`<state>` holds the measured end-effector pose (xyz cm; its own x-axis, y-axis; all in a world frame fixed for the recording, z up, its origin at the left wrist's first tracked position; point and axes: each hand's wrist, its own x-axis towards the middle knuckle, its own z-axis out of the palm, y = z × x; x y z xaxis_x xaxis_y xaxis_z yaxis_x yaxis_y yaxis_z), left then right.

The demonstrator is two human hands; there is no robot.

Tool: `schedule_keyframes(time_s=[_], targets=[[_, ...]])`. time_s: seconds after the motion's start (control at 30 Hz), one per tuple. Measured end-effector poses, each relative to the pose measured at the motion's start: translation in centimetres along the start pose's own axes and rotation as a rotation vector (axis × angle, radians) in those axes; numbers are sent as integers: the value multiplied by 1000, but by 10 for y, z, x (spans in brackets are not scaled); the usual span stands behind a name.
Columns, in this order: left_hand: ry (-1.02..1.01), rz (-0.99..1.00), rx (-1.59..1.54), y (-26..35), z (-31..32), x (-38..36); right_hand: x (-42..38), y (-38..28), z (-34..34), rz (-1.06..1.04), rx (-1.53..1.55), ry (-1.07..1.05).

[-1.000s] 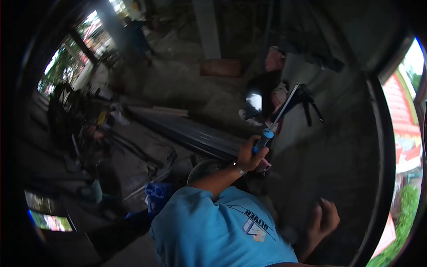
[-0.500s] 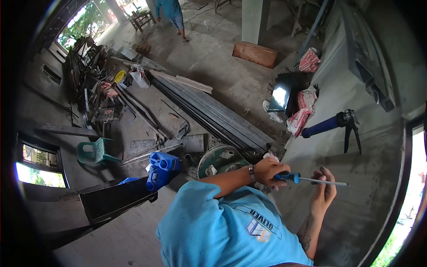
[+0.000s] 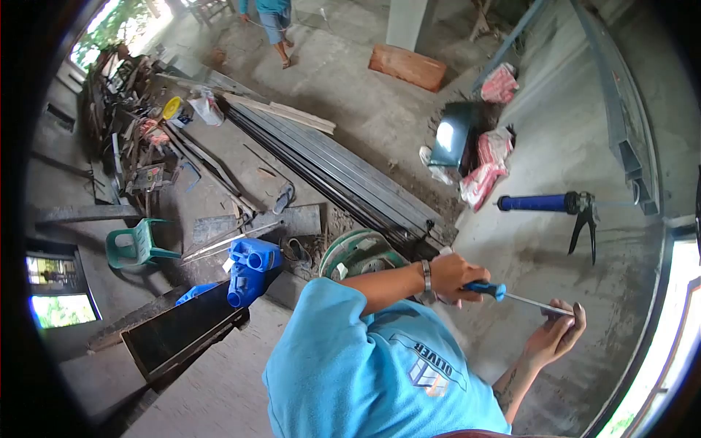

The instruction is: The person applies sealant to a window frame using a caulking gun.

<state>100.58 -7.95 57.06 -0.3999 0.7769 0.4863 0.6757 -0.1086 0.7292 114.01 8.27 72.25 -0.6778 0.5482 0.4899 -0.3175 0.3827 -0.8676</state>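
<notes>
Screwdriver (image 3: 511,296), gripped by left hand (image 3: 454,276), tip now lower at right hand's fingertips (image 3: 566,314).

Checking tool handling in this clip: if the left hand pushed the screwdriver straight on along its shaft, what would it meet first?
The left hand grips the screwdriver, whose tip already sits at the right hand. It would meet those fingers first, though whether it touches them is unclear.

Daylit concrete floor (image 3: 343,87) strewn with dark metal bars (image 3: 343,182), a scrap pile (image 3: 131,139), a green stool (image 3: 135,244), blue jugs (image 3: 252,263); grey ledge (image 3: 540,241) at right.
</notes>
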Motion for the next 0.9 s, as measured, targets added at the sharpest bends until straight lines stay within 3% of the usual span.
schedule_keyframes(time_s=[0.07,0.13,0.17,0.2,0.27,0.3,0.33,0.37,0.43,0.47,0.53,0.63,0.67,0.73,0.8,0.87,0.9], targets=[[-32,-54,-9,-4,-13,-2,-3,4,3,20,40,-16],[-35,-160,-6,-17,-22,-13,-1,14,10,-114,-47,-17],[-187,-268,70,-24,-31,-17,3,16,14,-131,-25,9],[-332,-515,114,-35,-34,-28,8,15,14,-156,-13,46],[-224,-714,90,-41,-51,-43,18,9,11,-63,-46,100],[-41,-626,265,-62,-40,-68,23,3,11,-12,-79,105],[-51,-739,160,-77,-38,-87,26,-3,13,42,-110,119],[-48,-720,322,-73,-41,-93,29,-4,10,91,-137,88],[-68,-734,214,-72,-40,-92,33,3,9,97,-159,-21],[-104,-687,206,-64,-32,-73,33,8,9,52,-220,-87],[67,-482,104,-36,-20,-38,34,24,9,-34,-277,-219],[-10,-243,133,-4,-1,18,31,45,18,-108,-189,-303],[-9,-235,159,1,3,21,31,42,21,-125,-148,-320],[-239,-333,290,-5,18,29,34,46,19,-104,-42,-379],[-226,-340,390,-7,20,29,46,51,11,-90,31,-429],[-132,-408,397,-4,21,21,76,57,-8,-330,-227,-546],[-120,-434,412,-6,20,13,103,57,-23,-493,-419,-408]])
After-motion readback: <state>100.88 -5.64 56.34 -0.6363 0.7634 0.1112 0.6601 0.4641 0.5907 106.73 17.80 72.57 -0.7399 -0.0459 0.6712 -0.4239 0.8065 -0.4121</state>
